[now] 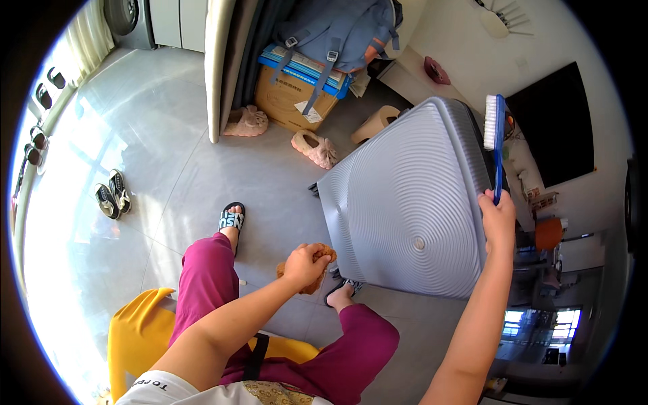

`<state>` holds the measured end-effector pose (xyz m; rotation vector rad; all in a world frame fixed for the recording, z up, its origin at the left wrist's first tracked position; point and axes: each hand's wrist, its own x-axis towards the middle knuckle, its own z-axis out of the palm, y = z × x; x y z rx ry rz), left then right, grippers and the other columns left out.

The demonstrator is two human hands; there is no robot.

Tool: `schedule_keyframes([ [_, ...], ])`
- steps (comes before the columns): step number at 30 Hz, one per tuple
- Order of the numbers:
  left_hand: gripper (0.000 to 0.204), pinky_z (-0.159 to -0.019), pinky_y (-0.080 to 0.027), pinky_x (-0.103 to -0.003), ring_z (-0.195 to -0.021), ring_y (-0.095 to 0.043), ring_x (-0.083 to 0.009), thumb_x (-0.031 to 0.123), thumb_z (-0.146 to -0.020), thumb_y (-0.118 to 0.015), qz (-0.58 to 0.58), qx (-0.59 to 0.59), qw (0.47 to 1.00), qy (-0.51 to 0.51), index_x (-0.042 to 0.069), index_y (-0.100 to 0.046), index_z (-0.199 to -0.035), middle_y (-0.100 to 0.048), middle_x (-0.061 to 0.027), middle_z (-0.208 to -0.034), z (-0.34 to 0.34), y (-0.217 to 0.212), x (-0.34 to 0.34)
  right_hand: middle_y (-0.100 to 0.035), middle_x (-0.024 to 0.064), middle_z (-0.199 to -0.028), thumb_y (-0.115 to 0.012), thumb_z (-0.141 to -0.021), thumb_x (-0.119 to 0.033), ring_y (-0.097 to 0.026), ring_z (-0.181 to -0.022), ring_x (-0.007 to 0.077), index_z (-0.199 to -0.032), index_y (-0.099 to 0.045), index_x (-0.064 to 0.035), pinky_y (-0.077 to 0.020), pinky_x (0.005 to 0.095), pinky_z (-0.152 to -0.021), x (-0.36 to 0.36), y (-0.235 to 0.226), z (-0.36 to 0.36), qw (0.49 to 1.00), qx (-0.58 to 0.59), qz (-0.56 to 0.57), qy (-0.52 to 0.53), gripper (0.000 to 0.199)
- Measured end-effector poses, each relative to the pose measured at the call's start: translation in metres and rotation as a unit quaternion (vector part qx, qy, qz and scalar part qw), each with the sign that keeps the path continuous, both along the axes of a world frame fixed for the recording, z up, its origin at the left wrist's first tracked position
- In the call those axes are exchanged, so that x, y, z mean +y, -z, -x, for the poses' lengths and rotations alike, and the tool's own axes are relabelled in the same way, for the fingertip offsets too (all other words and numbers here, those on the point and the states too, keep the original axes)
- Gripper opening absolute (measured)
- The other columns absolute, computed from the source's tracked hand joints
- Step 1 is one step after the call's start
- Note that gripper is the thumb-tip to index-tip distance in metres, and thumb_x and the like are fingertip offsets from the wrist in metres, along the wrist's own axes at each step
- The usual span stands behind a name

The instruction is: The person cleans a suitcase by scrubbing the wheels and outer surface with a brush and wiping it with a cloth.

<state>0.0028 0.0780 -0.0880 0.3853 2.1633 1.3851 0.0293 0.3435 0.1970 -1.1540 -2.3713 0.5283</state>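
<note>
A silver-grey suitcase (398,196) with ringed ridges on its broad face stands tilted in view, in front of my knees. My right hand (498,219) is closed around the handle of a blue scrub brush (499,145), held upright at the suitcase's right edge. Its white bristles face left; whether they touch the suitcase I cannot tell. My left hand (304,266) is closed on a crumpled brown cloth (327,252), left of the suitcase's lower left corner and apart from its face. Part of the cloth hangs below my fingers.
A blue-grey backpack (344,34) rests on a cardboard box (290,94) at the back. Pink slippers (316,148) and black sneakers (113,194) lie on the grey tiled floor. A curtain (219,67) hangs left of the box. Beneath me is a yellow-covered seat (138,331).
</note>
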Motion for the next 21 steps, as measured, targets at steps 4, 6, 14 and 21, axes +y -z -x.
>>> schedule_keyframes([
  [4,0.038,-0.08,-0.049,-0.042,-0.089,-0.061,-0.0363,0.034,-0.079,-0.07,0.028,0.006,0.999,0.024,0.002,-0.066,-0.099,-0.063,-0.0204,-0.095,-0.005,0.015,-0.001,-0.061,0.0118,-0.085,-0.078,-0.068,-0.038,-0.059,-0.078,0.0213,-0.099,-0.057,0.0031,-0.0457,0.0336,-0.07,0.004,0.034,-0.025,0.979,-0.029,-0.201,-0.006,0.055],
  [6,0.038,-0.08,-0.049,-0.042,-0.089,-0.061,-0.0362,0.034,-0.079,-0.069,0.032,0.006,0.999,0.029,0.002,-0.066,-0.099,-0.063,-0.0202,-0.095,-0.007,0.018,0.0,-0.063,0.0114,-0.086,-0.078,-0.068,-0.037,-0.061,-0.08,0.0252,-0.103,-0.059,0.0025,-0.0468,0.0376,-0.072,0.019,0.055,-0.024,0.949,0.003,-0.314,-0.012,0.056],
  [14,0.037,-0.079,-0.05,-0.041,-0.089,-0.062,-0.0358,0.033,-0.081,-0.068,0.018,0.002,0.998,0.055,0.002,-0.066,-0.103,-0.063,-0.0194,-0.096,-0.019,0.016,0.023,-0.06,0.0129,-0.072,-0.072,-0.077,-0.036,-0.059,-0.067,0.032,-0.074,-0.053,-0.0008,-0.046,0.041,-0.066,0.058,0.035,-0.026,0.967,-0.048,-0.25,0.028,0.04],
  [21,0.038,-0.08,-0.05,-0.04,-0.09,-0.062,-0.0353,0.032,-0.081,-0.068,-0.024,-0.042,0.997,0.056,0.003,-0.066,-0.104,-0.063,-0.0192,-0.096,-0.026,0.007,0.039,-0.065,0.0092,-0.102,-0.069,-0.086,-0.029,-0.057,-0.089,0.0129,-0.116,-0.059,0.0079,-0.0434,0.0255,-0.084,0.107,-0.003,-0.069,0.997,0.061,-0.01,-0.056,0.049],
])
